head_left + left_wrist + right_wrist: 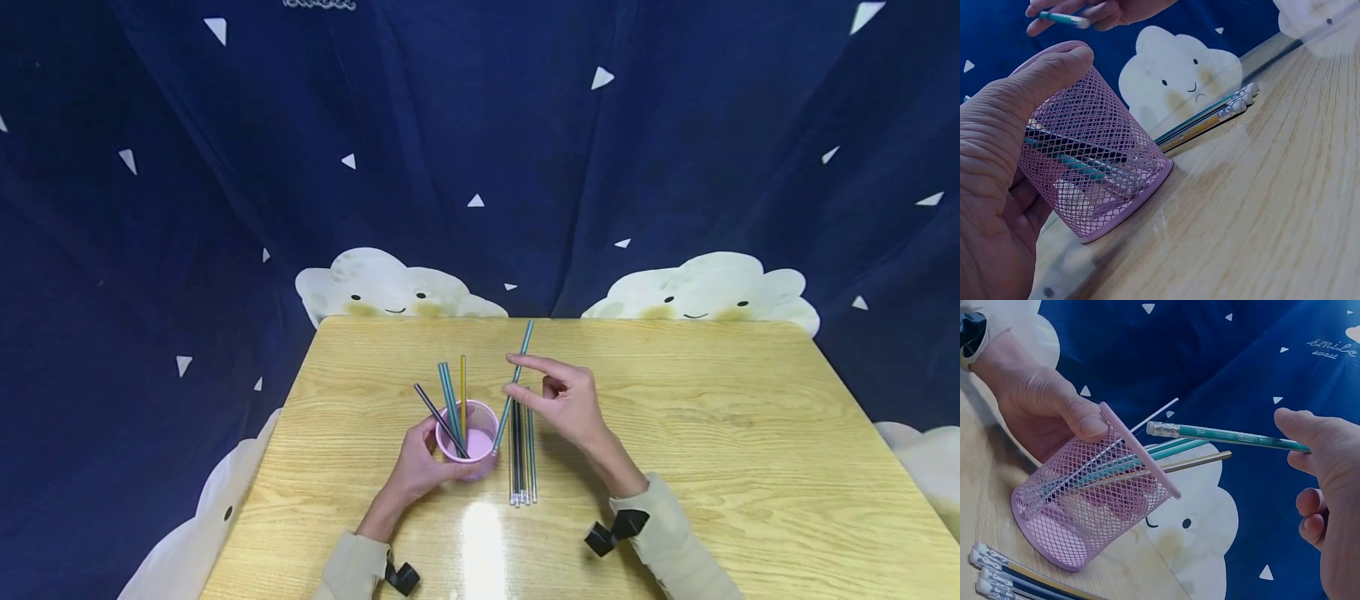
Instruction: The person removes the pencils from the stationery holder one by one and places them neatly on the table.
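Note:
My left hand (414,468) holds a pink mesh pencil cup (481,470) by its side, thumb near the rim. The cup (1066,550) stands on the table with several pencils leaning in it: a dark one (432,407), two teal ones (447,392) and a yellow one (463,383). Between thumb and fingers of my right hand (570,407) is a teal pencil (1229,435). Its eraser end points down toward the cup's rim, and the right wrist view shows that end beside the opening. Whether it touches the rim I cannot tell.
Right of the cup, several pencils (517,475) lie side by side on the wooden table (720,417), eraser ends toward me. A dark blue curtain (480,125) with white triangles and clouds hangs behind the table's far edge.

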The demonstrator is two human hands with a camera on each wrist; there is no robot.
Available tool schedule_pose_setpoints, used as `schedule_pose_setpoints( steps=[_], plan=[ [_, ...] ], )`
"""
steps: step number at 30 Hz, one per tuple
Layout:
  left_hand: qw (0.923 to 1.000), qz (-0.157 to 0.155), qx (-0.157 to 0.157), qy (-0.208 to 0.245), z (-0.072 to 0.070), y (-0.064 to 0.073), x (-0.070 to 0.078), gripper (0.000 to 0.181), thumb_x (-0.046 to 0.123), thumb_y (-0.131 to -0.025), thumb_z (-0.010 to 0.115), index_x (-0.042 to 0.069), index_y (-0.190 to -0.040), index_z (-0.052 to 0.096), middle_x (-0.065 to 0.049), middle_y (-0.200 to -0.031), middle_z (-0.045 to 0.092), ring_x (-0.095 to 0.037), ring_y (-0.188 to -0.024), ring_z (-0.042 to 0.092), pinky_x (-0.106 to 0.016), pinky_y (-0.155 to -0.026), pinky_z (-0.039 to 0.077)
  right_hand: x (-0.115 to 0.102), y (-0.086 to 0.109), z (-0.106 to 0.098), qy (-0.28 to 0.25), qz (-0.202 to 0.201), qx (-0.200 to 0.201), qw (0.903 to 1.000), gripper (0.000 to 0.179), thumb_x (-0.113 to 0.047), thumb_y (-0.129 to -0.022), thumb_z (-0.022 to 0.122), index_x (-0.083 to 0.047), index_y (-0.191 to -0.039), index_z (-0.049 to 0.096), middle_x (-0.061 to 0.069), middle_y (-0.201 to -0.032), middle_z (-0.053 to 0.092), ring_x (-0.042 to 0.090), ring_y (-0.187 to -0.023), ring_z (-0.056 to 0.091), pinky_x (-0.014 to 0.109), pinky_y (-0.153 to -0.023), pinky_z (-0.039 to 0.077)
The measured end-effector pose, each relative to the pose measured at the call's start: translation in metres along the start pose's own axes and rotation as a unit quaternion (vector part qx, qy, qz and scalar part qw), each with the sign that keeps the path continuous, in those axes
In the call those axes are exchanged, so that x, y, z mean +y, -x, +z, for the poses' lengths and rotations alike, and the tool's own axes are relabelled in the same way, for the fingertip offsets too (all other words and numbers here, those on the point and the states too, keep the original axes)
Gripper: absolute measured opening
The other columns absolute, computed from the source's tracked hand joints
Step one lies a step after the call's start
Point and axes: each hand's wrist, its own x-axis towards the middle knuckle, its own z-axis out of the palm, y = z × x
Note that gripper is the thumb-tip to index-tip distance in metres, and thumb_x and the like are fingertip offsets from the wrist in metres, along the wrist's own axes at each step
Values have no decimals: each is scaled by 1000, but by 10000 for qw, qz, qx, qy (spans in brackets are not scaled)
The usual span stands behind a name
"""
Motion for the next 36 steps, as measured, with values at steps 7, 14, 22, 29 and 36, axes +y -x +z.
schedule_pose_setpoints(
  steps=[7,14,22,29,36],
  plan=[
    [9995,209,-27,223,0,0,-2,83,2,-68,96,-4,-142,57,-26,-141,62,-46,-130,58,-27,-112,48,2,5,-7,-71,169,-58,9998,41,5,-78,89,-2,-116,78,-3,-66,62,4,-40,29,18,-34,21],
    [9985,406,-72,362,0,-1,-4,84,-2,-69,94,-7,-143,55,-28,-141,61,-47,-132,55,-25,-115,44,9,15,-15,-141,520,-284,9981,40,6,-81,85,2,-119,75,7,-77,70,4,-39,29,18,-34,22],
    [9991,286,-40,314,-1,-2,-1,82,1,-68,95,-3,-141,58,-21,-143,63,-42,-132,57,-28,-115,45,13,28,-25,-118,969,-459,9942,43,8,-81,84,4,-122,73,13,-98,76,0,-41,30,18,-33,22],
    [9992,266,-49,289,0,-2,-2,82,1,-68,95,-3,-142,58,-20,-143,63,-40,-133,57,-28,-115,45,21,42,-33,95,1297,-550,9900,40,1,-84,85,-4,-123,76,3,-67,60,-4,-43,29,16,-34,22],
    [9991,231,-34,349,0,-1,-2,83,-1,-67,95,-2,-142,59,-17,-143,64,-37,-134,57,-28,-117,43,31,53,-38,375,1651,-658,9834,39,-1,-85,85,-4,-122,76,7,-69,65,-7,-41,29,16,-33,22]
  ],
)
